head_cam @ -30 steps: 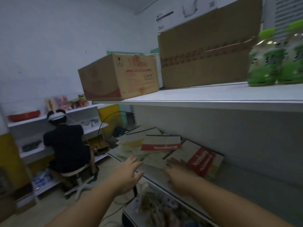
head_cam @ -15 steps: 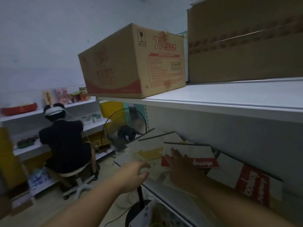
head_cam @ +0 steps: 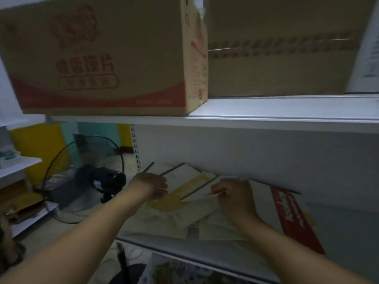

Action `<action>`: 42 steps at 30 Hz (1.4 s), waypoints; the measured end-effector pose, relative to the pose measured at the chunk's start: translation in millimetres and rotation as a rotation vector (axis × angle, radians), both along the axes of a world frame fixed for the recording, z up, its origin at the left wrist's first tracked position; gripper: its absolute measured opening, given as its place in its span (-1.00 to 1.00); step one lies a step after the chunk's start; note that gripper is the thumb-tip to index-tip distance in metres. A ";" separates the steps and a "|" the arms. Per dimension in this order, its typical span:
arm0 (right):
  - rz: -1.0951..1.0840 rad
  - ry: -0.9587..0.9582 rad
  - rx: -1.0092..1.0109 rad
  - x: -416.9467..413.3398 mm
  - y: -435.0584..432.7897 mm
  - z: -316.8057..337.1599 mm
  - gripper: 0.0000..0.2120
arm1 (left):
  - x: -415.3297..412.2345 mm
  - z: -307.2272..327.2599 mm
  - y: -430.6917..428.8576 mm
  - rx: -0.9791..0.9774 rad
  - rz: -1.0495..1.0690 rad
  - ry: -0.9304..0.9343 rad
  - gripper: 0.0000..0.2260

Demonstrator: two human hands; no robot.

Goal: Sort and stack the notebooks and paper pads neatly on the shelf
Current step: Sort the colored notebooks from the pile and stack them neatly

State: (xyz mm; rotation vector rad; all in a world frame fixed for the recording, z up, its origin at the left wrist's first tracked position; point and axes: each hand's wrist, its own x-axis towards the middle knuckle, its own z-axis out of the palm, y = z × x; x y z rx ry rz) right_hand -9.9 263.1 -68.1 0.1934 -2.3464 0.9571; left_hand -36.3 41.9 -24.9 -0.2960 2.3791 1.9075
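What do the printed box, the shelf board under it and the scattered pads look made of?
Printed box: brown cardboard, matte, with red print.
Shelf board: probably white painted metal, smooth with a faint sheen.
Pads: paper, pale matte sheets with thin dark bound edges.

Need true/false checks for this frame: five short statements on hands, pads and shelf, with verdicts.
1. The left hand and the right hand are both on the pile of pads on the shelf. True.
2. The red-banded notebook lies left of the left hand. False: it lies to the right of the right hand.
3. A cardboard box with red print stands on the upper shelf. True.
4. The pads already form one squared stack. False: they overlap at different angles.
5. A fan stands to the left of the shelf. True.
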 end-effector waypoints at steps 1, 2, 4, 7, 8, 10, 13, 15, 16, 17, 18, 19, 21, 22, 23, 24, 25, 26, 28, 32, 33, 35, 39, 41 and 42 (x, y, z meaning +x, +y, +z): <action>0.003 0.042 -0.212 2.0 5.0 6.8 -0.69 | -0.8 -1.2 3.4 0.082 0.003 -0.011 -0.74; 0.038 0.045 -0.378 4.2 7.9 14.2 -0.68 | -1.9 -2.3 6.0 0.172 -0.016 -0.031 -0.69; 0.168 0.089 -0.467 14.1 12.0 26.7 -0.63 | -0.5 -0.2 13.4 0.376 -0.154 -0.148 -0.60; 0.292 0.272 -0.242 27.6 19.5 26.5 -0.73 | 4.8 4.3 35.7 0.543 -0.358 -0.246 -0.65; 0.313 0.252 -0.174 31.3 23.7 25.3 -0.72 | 4.2 4.4 43.2 0.537 -0.377 -0.222 -0.71; 0.234 0.036 -0.042 39.0 36.2 26.3 -0.59 | 2.5 3.3 54.9 0.464 -0.360 -0.144 -0.69; -0.120 -0.553 0.203 41.8 73.8 5.5 -0.31 | 2.0 2.3 59.4 0.341 -0.317 -0.071 -0.72; -0.194 -0.813 0.331 41.9 86.6 -17.1 -0.11 | 0.9 -0.4 57.4 0.339 -0.308 -0.071 -0.70; -0.184 -0.885 0.402 43.2 89.7 -26.4 0.00 | 1.3 -1.1 57.0 0.342 -0.300 -0.080 -0.69; -0.164 -0.917 0.469 44.3 92.6 -33.9 0.12 | 1.3 -1.5 56.8 0.337 -0.284 -0.089 -0.70; -0.145 -0.920 0.533 47.0 96.2 -40.0 0.21 | 0.9 -1.7 56.8 0.319 -0.261 -0.090 -0.72; -0.129 -0.910 0.574 49.4 99.5 -43.9 0.21 | -0.2 -2.7 56.1 0.291 -0.238 -0.080 -0.74; -0.101 -0.861 0.591 53.7 105.5 -46.5 0.04 | -0.2 -2.0 54.5 0.216 -0.227 -0.047 -0.73; -0.083 -0.852 0.577 54.1 107.3 -44.9 -0.02 | -0.2 -2.6 54.7 0.181 -0.238 -0.033 -0.68; -0.064 -0.858 0.560 53.9 108.2 -42.1 -0.03 | -1.9 -5.2 55.7 0.156 -0.234 -0.024 -0.64; -0.050 -0.873 0.551 54.6 107.8 -37.8 -0.02 | -1.3 -6.9 57.3 0.140 -0.221 -0.024 -0.64; -0.037 -0.882 0.536 55.5 106.7 -34.0 -0.04 | 1.9 -6.7 58.9 0.131 -0.203 -0.031 -0.66; -0.023 -0.867 0.503 56.9 104.7 -31.1 -0.12 | 5.5 -6.0 59.9 0.125 -0.184 -0.044 -0.69; -0.030 -0.749 0.345 61.6 102.2 -28.9 -0.33 | 7.6 -8.2 58.4 0.107 -0.171 -0.066 -0.70; -0.141 -0.341 0.135 61.8 82.7 -12.4 -0.46 | 10.7 -12.7 60.4 0.158 -0.150 -0.039 -0.76; -0.092 -0.295 0.151 58.4 71.4 -6.4 -0.55 | 14.2 -12.9 68.1 0.177 -0.176 -0.036 -0.81; 0.092 -0.273 0.289 54.7 44.8 3.7 -0.56 | 22.5 -14.4 89.7 0.198 -0.254 -0.037 -0.85; 0.337 -0.450 0.373 61.2 29.2 1.2 -0.34 | 29.3 -18.0 99.3 0.191 -0.224 -0.042 -0.84; 0.191 -0.469 0.305 57.6 51.4 -11.0 -0.28 | 27.7 -16.6 83.7 0.192 -0.210 -0.019 -0.81; 0.091 -0.520 0.302 54.7 64.2 -17.5 -0.24 | 25.3 -16.5 75.5 0.191 -0.212 -0.012 -0.79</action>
